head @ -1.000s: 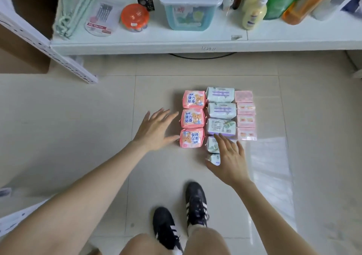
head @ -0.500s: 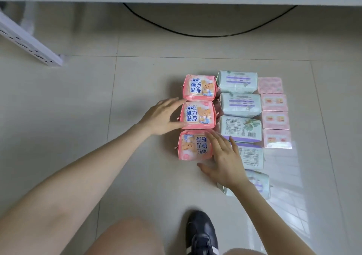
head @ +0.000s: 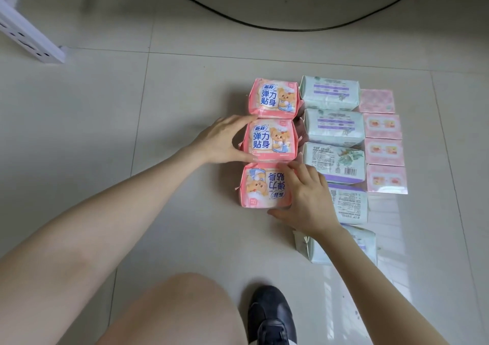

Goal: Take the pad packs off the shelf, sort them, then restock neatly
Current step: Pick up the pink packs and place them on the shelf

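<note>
Pad packs lie on the tiled floor in three columns. On the left are three pink bear-print packs: the top pink pack (head: 274,98), the middle pink pack (head: 268,139) and the bottom pink pack (head: 264,185), which is turned upside down. Several mint-green packs (head: 333,127) form the centre column, and several pale pink flat packs (head: 383,151) the right one. My left hand (head: 225,139) clasps the left end of the middle pink pack, fingers at its far edge and thumb at its near edge. My right hand (head: 307,199) covers the right end of the bottom pink pack, thumb along its near edge.
A white perforated shelf upright (head: 31,40) slants across the top left. A black cable (head: 291,28) curves over the floor beyond the packs. My bare knee (head: 180,310) and a black shoe (head: 272,315) are at the bottom, just in front of the nearest mint-green pack (head: 352,246).
The view has dropped closer to the floor and the shelf board has left the frame. My left hand closed on the middle pink pack. My right hand shifted from the mint-green packs to the bottom pink pack.
</note>
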{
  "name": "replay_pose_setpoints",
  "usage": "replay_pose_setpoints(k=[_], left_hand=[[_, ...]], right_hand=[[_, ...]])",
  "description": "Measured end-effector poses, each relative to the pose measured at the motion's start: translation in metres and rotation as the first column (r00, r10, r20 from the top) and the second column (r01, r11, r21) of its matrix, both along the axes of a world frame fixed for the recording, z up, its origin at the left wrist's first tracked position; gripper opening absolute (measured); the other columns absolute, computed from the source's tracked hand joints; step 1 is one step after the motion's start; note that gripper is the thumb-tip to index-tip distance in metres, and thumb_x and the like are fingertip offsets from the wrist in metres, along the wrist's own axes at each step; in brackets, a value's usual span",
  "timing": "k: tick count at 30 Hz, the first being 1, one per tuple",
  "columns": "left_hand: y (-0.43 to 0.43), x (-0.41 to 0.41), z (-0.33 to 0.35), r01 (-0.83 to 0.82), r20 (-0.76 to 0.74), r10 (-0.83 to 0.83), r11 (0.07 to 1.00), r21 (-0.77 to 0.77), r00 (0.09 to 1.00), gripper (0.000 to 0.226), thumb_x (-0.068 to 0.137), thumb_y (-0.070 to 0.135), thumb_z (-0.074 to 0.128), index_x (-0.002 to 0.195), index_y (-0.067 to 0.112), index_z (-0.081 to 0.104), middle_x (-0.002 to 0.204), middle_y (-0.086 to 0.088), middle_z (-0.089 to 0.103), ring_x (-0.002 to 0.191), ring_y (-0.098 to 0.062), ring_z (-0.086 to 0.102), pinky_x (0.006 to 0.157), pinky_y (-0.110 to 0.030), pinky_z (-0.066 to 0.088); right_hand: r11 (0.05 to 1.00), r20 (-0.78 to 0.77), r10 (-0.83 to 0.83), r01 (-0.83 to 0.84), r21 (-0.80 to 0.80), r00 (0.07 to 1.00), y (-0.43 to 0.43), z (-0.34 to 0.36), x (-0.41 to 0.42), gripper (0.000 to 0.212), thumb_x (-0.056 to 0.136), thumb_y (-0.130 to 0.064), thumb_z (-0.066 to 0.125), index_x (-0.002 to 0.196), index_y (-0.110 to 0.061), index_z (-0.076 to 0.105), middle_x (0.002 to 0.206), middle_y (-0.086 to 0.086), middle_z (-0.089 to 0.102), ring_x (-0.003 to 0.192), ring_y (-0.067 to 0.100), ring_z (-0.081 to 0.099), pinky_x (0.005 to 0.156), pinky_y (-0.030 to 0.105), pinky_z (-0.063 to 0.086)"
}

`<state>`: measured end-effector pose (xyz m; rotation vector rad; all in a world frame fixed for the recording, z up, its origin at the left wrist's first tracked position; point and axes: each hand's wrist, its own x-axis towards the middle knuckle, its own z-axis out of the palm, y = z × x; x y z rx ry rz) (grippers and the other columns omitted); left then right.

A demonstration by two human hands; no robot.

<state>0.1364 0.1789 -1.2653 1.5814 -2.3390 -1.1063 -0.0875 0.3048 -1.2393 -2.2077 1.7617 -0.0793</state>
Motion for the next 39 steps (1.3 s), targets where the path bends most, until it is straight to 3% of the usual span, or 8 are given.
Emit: replay_pose_setpoints(k=[4, 9, 13, 19, 24, 28, 34, 39], left_hand=[[-0.002, 0.0, 0.001, 0.007, -0.011, -0.008, 0.997, -0.079, 1.0, 0.094, 0.066, 0.055, 0.08, 0.146, 0.028, 0.038, 0.145, 0.004, 0.044, 0.132, -0.021, 0.042, 0.109, -0.041, 0.036], [-0.005, 0.004, 0.004, 0.039, 0.017, -0.037, 0.983, -0.179, 0.999, 0.093, 0.061, 0.054, 0.083, 0.142, 0.025, 0.045, 0.139, 0.003, 0.05, 0.126, -0.021, 0.047, 0.104, -0.041, 0.04], [-0.001, 0.004, 0.005, 0.077, 0.054, -0.068, 0.978, -0.192, 0.996, 0.106, 0.053, 0.058, 0.084, 0.143, 0.024, 0.04, 0.139, 0.004, 0.05, 0.126, -0.022, 0.046, 0.101, -0.037, 0.043], [0.009, -0.006, 0.0, -0.069, -0.115, 0.056, 0.992, -0.109, 0.992, 0.096, 0.049, 0.04, 0.092, 0.13, 0.018, 0.045, 0.128, 0.003, 0.058, 0.116, -0.019, 0.053, 0.086, -0.023, 0.037], [0.013, -0.004, 0.002, -0.147, -0.179, 0.148, 0.989, 0.016, 0.973, 0.086, 0.051, 0.033, 0.093, 0.122, 0.019, 0.047, 0.121, 0.006, 0.062, 0.112, -0.014, 0.058, 0.094, -0.031, 0.046], [0.014, 0.002, 0.004, -0.204, -0.23, 0.233, 0.968, 0.144, 0.945, 0.081, 0.055, 0.026, 0.093, 0.121, 0.021, 0.048, 0.121, 0.008, 0.058, 0.112, -0.011, 0.057, 0.092, -0.025, 0.045], [0.013, 0.009, 0.012, -0.261, -0.22, 0.317, 0.933, 0.249, 0.922, 0.074, 0.06, 0.026, 0.092, 0.121, 0.025, 0.05, 0.121, 0.009, 0.057, 0.114, -0.013, 0.057, 0.094, -0.031, 0.048], [0.016, 0.014, 0.03, -0.33, -0.191, 0.396, 0.894, 0.303, 0.898, 0.072, 0.062, 0.024, 0.091, 0.122, 0.024, 0.051, 0.128, 0.002, 0.058, 0.115, -0.015, 0.058, 0.1, -0.039, 0.047]], right_hand=[[0.999, 0.021, -0.021, 0.022, -0.045, 1.0, 0.004, -0.003, -0.003, 0.085, 0.051, -0.045, 0.085, 0.125, -0.011, 0.061, 0.122, 0.01, 0.058, 0.107, 0.033, 0.054, 0.087, 0.043, 0.045], [0.999, 0.08, 0.025, -0.023, -0.022, 0.997, 0.012, -0.005, -0.001, 0.082, 0.053, -0.048, 0.082, 0.123, -0.012, 0.059, 0.135, 0.006, 0.054, 0.118, 0.029, 0.05, 0.094, 0.041, 0.041], [0.997, 0.093, 0.063, -0.068, 0.048, 0.994, 0.016, -0.006, 0.007, 0.089, 0.049, -0.046, 0.086, 0.124, -0.007, 0.056, 0.117, 0.006, 0.062, 0.107, 0.029, 0.058, 0.098, 0.038, 0.037], [0.989, 0.131, 0.06, -0.076, 0.123, 0.99, 0.013, 0.0, 0.01, 0.093, 0.045, -0.043, 0.089, 0.125, -0.007, 0.058, 0.109, 0.007, 0.062, 0.1, 0.029, 0.057, 0.09, 0.034, 0.042], [0.98, 0.221, -0.039, -0.006, 0.2, 0.974, 0.013, 0.009, 0.003, 0.094, 0.044, -0.047, 0.089, 0.126, -0.016, 0.056, 0.109, -0.004, 0.059, 0.1, 0.021, 0.054, 0.079, 0.026, 0.042], [0.967, 0.316, -0.086, 0.004, 0.253, 0.945, 0.009, 0.018, -0.002, 0.095, 0.045, -0.046, 0.09, 0.129, -0.023, 0.054, 0.102, -0.019, 0.048, 0.101, 0.01, 0.051, 0.08, 0.023, 0.04], [0.932, 0.389, -0.156, 0.004, 0.363, 0.908, 0.0, 0.035, -0.008, 0.093, 0.049, -0.04, 0.093, 0.132, -0.024, 0.054, 0.109, -0.012, 0.055, 0.103, 0.009, 0.053, 0.084, 0.02, 0.04], [0.888, 0.425, -0.258, 0.04, 0.457, 0.868, -0.006, 0.055, -0.019, 0.082, 0.052, -0.032, 0.094, 0.125, -0.028, 0.056, 0.101, -0.022, 0.054, 0.095, 0.004, 0.055, 0.074, 0.007, 0.038]])
